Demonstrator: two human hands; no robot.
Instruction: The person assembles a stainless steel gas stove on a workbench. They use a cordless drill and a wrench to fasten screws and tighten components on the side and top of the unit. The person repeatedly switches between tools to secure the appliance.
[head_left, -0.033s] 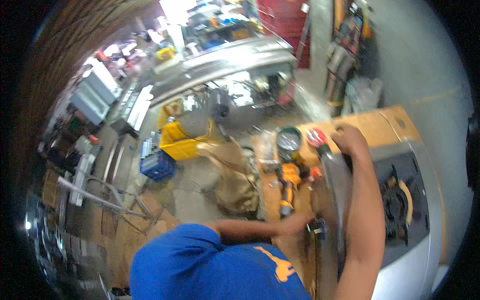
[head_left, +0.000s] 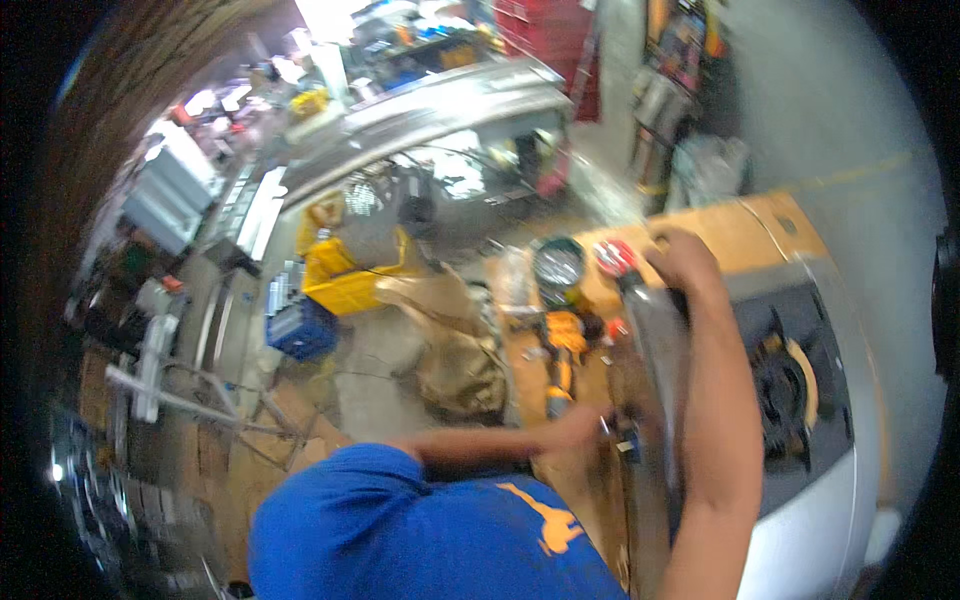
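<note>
On my right lies a boxy silver appliance point(head_left: 800, 525) with a black recessed panel point(head_left: 745, 335) and a round part inside it. Over its far left corner, my right hand point(head_left: 688, 262) has its fingers curled at the edge; what they press on is hidden beneath them. A long dark grey side face point(head_left: 655, 345) runs from there toward me. Beside its nearer part, my left hand point(head_left: 572, 430) is smeared by motion, close to a small dark and blue piece point(head_left: 628, 445). Whether it holds anything is unclear. An orange-yellow cordless power tool point(head_left: 563, 350) lies just beyond my left hand.
A wooden work surface point(head_left: 735, 225) carries the appliance, a red round-topped item point(head_left: 614, 258) and a round dark green container point(head_left: 558, 265). To the left on the floor stand a brown sack point(head_left: 455, 375), a yellow crate point(head_left: 345, 290), a blue crate point(head_left: 302, 330) and a metal frame point(head_left: 200, 400).
The view has swung slightly, so the whole scene sits a little farther left and up. My left hand shows slightly more apart from the small dark and blue piece. My right hand stays at the corner.
</note>
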